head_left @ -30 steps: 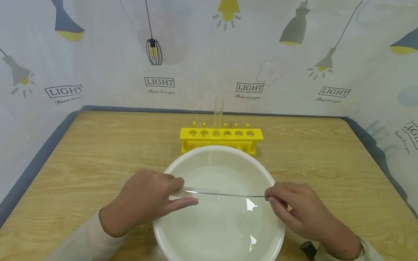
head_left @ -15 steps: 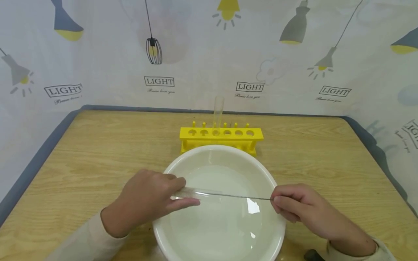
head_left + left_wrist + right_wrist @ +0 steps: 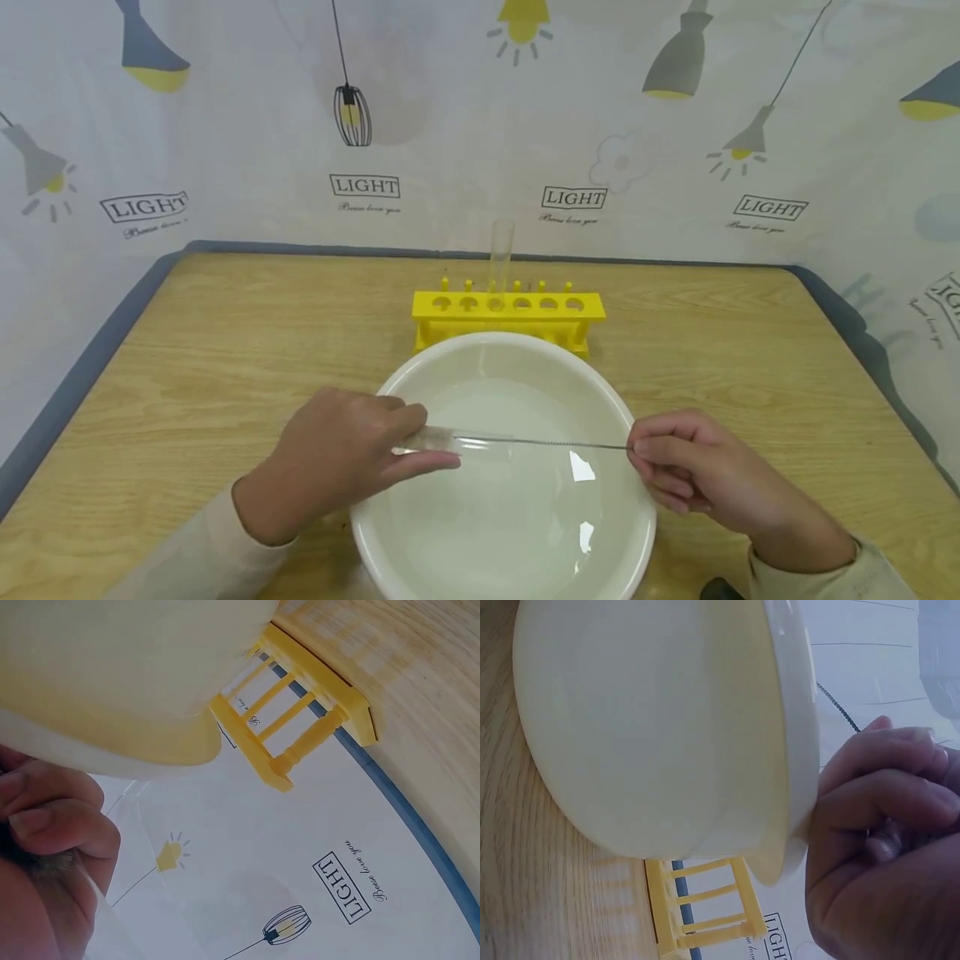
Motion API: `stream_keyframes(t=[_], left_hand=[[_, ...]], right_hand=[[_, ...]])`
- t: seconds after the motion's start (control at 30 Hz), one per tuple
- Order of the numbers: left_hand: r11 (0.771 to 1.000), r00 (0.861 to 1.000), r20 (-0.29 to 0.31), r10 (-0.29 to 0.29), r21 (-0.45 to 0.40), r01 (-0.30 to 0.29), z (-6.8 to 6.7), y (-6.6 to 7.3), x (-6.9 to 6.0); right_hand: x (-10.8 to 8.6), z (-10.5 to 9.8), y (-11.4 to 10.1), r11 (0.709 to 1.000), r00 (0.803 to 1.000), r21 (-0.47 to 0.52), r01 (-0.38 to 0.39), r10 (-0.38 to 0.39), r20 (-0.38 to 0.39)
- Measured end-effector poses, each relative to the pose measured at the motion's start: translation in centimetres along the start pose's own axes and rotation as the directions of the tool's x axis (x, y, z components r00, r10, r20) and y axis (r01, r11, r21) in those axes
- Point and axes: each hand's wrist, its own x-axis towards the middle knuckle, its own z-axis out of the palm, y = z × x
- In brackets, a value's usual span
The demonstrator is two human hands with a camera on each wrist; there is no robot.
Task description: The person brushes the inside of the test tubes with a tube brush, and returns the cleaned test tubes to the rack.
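Observation:
My left hand [image 3: 337, 462] grips a clear test tube [image 3: 487, 447], its length lying sideways over a white basin [image 3: 363, 542] of water. A twisted wire handle [image 3: 573, 444] of a test tube brush runs out of the tube's mouth to the right. My right hand [image 3: 701, 479] pinches the end of that wire between thumb and fingers, just over the basin's right rim. In the left wrist view, pale bristles [image 3: 54, 864] show among the curled fingers. In the right wrist view, a short piece of the wire [image 3: 838, 707] reaches the fingertips.
Behind the basin stands a yellow test tube rack [image 3: 517, 307] with one clear tube [image 3: 502, 250] upright in it. A dark cylindrical object [image 3: 720, 590] lies at the bottom edge near the right sleeve. A printed curtain [image 3: 465, 125] hangs beyond the wooden table [image 3: 225, 358].
My right hand has shifted slightly right and turned about the wire, drawing a little more of it to the right. The left hand and the tube have barely moved.

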Motion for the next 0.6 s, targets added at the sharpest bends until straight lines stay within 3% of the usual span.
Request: stream_keyframes(t=[0.23,0.6], left_hand=[[1.000,1.000,0.015,-0.005,-0.004,0.005,0.03,-0.22,0.02],[1.000,0.998,0.049,-0.028,-0.005,0.028,-0.27,-0.36,0.03]], right_hand=[[-0.01,-0.43,0.23,0.999,0.999,0.032,0.041,-0.042,0.032],[-0.03,-0.74,0.31,0.998,0.999,0.048,0.038,-0.039,0.024]])
